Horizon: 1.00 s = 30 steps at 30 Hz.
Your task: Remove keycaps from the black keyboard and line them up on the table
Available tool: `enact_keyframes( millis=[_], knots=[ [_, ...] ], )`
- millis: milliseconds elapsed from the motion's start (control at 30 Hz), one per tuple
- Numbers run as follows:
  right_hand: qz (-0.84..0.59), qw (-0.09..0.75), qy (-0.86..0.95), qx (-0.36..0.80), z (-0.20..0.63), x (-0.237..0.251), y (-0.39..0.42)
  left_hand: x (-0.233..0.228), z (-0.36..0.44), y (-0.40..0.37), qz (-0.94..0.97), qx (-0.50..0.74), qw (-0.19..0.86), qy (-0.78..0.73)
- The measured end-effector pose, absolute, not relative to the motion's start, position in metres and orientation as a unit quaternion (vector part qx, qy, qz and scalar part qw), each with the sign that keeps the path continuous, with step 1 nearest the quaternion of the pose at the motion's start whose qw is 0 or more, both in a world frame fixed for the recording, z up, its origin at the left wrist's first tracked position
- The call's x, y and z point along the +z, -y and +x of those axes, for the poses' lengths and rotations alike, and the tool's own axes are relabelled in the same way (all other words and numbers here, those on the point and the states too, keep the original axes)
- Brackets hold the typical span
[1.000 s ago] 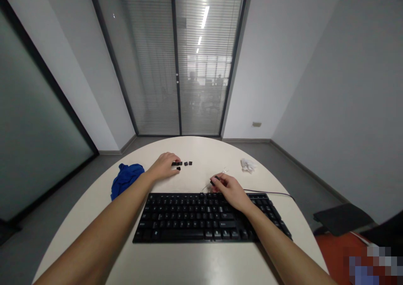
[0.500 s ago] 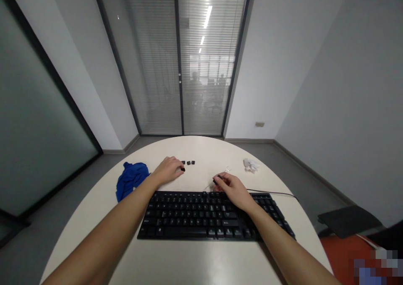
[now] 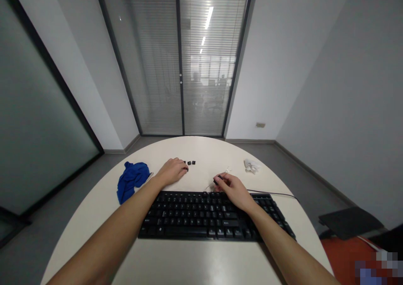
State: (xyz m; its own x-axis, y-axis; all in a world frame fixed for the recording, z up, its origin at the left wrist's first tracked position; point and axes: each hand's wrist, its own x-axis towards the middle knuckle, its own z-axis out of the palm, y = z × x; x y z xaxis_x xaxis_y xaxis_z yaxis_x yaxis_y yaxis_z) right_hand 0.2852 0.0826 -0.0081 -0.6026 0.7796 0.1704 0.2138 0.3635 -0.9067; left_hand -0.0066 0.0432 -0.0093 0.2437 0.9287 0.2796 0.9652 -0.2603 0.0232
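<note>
Keyboard point(image 3: 185, 223), black and rectangular, lies on the near side of both hands, with the right hand point(image 3: 233, 188) partly over its far edge and the left forearm crossing its left corner. The right hand is closed, thumb and fingers pinching a small dark piece point(image 3: 217, 179); a thin pale wire point(image 3: 228, 170) shows just beyond those fingers. The left hand point(image 3: 172, 171) rests beyond the keyboard, fingers bent, with a black cap point(image 3: 187, 169) at the fingertips; whether it is gripped or merely touched cannot be told. Just past this hand, squarish black caps point(image 3: 191, 163) sit in a short row, the leftmost partly hidden by the fingers. Blue cloth point(image 3: 132, 179), soft and bunched in folds, lies to the left of the left hand. Crumpled white tissue point(image 3: 252, 166) lies beyond the right hand, off to its right, and a slim dark cable point(image 3: 273, 192) runs toward the right rim. All this is on a smooth, cream-coloured table point(image 3: 189, 260) with a rounded far edge. Slatted blinds point(image 3: 157, 87) cover the glass behind.
</note>
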Motion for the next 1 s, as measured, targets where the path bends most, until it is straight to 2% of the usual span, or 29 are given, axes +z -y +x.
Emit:
enact_keyframes(
  millis=[1000],
  knots=[
    [-0.324, 0.309, 0.761, 0.47, 0.286, -0.011, -0.083, -0.004, 0.006, -0.057, -0.739, -0.137, 0.118, 0.649]
  ],
)
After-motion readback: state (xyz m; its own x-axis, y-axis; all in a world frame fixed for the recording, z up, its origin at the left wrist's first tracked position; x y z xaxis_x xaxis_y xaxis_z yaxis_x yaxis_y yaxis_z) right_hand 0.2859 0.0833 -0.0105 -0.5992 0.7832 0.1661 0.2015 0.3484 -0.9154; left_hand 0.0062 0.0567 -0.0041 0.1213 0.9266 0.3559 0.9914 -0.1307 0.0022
